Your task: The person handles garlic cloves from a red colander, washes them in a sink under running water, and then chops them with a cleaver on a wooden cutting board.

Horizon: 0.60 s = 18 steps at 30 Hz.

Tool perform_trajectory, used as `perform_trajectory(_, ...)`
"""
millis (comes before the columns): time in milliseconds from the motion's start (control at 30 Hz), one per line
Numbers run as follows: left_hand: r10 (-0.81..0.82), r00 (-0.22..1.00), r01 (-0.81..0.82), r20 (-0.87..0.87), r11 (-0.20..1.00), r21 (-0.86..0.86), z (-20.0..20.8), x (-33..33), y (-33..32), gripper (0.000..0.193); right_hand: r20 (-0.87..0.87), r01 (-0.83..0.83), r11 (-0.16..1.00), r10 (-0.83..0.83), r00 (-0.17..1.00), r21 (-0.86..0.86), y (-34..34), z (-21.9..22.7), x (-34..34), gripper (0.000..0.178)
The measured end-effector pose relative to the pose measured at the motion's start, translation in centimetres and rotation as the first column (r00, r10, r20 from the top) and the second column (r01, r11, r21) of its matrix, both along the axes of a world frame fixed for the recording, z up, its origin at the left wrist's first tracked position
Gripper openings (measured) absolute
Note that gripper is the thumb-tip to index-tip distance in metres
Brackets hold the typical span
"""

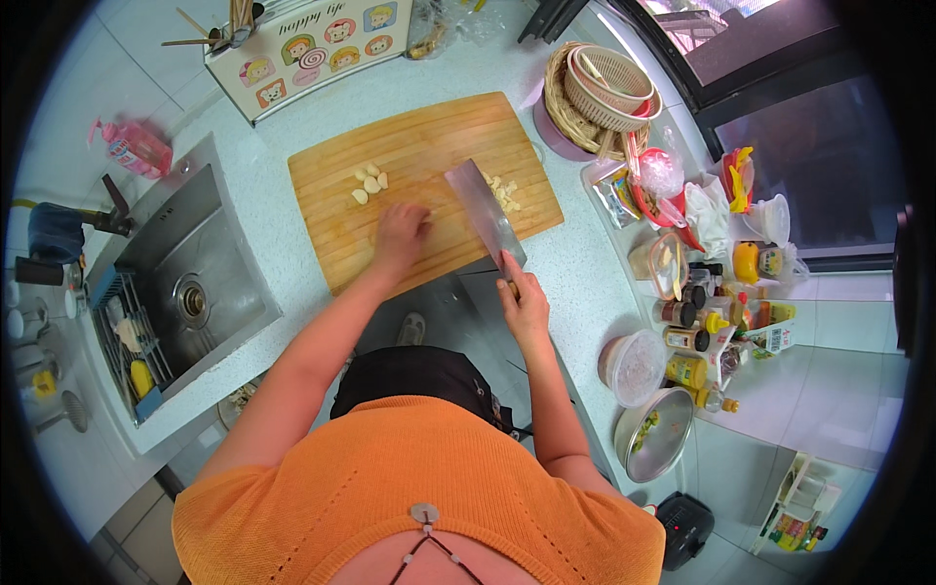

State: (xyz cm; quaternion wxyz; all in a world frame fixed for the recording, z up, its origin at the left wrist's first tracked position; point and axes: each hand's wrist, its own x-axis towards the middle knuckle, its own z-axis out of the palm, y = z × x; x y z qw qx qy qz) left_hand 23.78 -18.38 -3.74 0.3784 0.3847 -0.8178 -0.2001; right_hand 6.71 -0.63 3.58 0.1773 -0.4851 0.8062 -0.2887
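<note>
The right hand (pixel 527 304) gripped the handle of a cleaver (pixel 486 212), just past the near edge of the wooden board (pixel 444 136) on the bench (pixel 577 288). The left hand (pixel 401 236), fingers curled, was over the board toward that same edge (whether it pinched anything could not be told). Whole garlic cloves (pixel 371 184) lay toward the board's left edge; cut pieces (pixel 505 199) lay beside the blade, near the right edge.

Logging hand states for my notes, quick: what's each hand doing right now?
Left hand: fingers curled, over the cutting board; whether it holds anything cannot be told.
Right hand: closed, holding the cleaver.
</note>
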Motion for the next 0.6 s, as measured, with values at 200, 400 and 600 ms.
perform_trajectory(200, 0.06, 0.998, -0.062, 0.015, 0.984, 0.167, 0.0, -4.5, 1.1, 0.028, -0.051, -0.017, 0.999, 0.02, 0.999, 0.048, -0.7, -1.0, 1.7, 0.052)
perform_trajectory(400, 0.031, 0.999, -0.034, 0.039, 0.997, 0.074, -0.9, -2.1, 1.6, 0.031, -0.136, -0.115, 0.993, 0.117, 0.984, 0.018, -0.8, -2.8, 2.3, 0.056)
perform_trajectory(600, 0.045, 0.998, -0.044, -0.053, 0.999, 0.026, -1.5, -0.8, 2.0, 0.025, -0.127, -0.055, 0.979, 0.03, 0.991, -0.196, -1.0, -2.4, 2.1, 0.057)
